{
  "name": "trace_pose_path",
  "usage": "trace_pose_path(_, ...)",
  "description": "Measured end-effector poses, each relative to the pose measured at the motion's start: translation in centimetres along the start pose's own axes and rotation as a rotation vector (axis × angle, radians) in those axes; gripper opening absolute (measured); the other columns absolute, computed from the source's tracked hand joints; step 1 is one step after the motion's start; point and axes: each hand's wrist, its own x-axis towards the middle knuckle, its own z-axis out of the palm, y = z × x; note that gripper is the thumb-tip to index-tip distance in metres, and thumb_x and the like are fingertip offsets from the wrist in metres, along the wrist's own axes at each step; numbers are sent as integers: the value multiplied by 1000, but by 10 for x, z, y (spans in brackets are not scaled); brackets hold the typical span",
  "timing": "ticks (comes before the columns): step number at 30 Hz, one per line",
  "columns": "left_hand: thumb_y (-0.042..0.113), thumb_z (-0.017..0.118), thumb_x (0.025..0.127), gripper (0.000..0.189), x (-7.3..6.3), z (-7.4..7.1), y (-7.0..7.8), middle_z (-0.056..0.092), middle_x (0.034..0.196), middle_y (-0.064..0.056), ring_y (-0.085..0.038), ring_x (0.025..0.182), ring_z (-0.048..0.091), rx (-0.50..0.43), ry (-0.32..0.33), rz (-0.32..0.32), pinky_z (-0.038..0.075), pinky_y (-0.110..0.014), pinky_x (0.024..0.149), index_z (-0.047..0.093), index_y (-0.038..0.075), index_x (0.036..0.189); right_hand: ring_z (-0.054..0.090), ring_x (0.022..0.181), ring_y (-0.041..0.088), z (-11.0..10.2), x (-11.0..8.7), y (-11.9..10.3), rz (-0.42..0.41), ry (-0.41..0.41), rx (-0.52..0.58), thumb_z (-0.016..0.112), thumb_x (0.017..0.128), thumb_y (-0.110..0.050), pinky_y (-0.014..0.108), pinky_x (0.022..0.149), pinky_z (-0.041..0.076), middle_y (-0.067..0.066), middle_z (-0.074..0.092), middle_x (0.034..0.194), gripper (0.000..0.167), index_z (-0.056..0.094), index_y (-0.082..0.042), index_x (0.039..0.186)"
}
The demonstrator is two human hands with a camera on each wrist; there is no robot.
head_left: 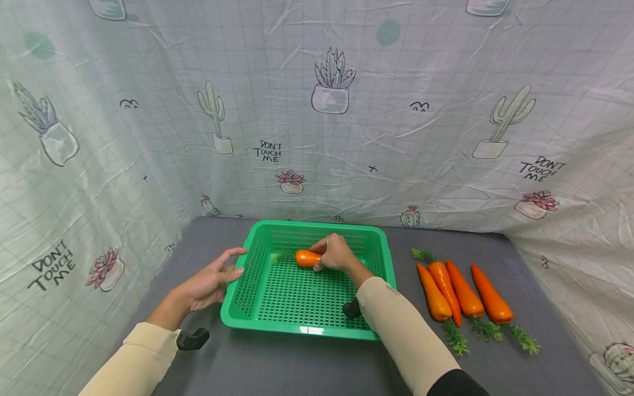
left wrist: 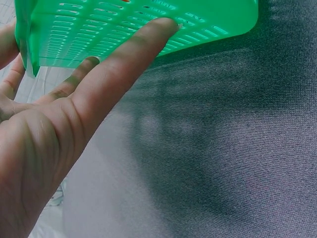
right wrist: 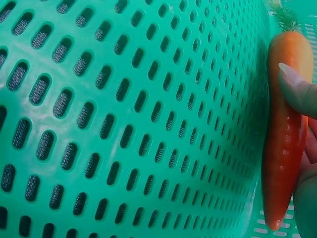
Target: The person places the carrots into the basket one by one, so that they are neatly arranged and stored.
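A green perforated plastic basket (head_left: 307,329) lies on the grey table, with my left hand (head_left: 210,283) at its left side. That hand's thumb and forefinger reach straight out to the rim; in the left wrist view a long straight digit (left wrist: 121,69) lies against the slotted green wall. Inside the basket, my right hand (head_left: 337,253) pinches an orange carrot (head_left: 304,258) between thumb and fingers. The right wrist view shows this carrot (right wrist: 285,144) whole, with its green leafy top (right wrist: 285,17) and the thumb pressed on its side.
Several carrots (head_left: 463,289) with green tops lie on the table (head_left: 535,308) right of the basket, beside my right sleeve. A grey-white cloth (head_left: 381,137) printed with cacti hangs behind and along both sides. A dark wrist device (head_left: 193,339) sits below my left wrist.
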Motion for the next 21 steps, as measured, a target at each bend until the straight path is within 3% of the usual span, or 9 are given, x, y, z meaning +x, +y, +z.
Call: trace_pose_path(21,29,56,110,67,-1,2,1,40,152,-22,-30,119,69,11,15,-8,59,-60,94,13,30,161,75,105,24,3,0,0,-12,8,-56,95,69,0,40,95,61,9,80,114,46,81,-8,113)
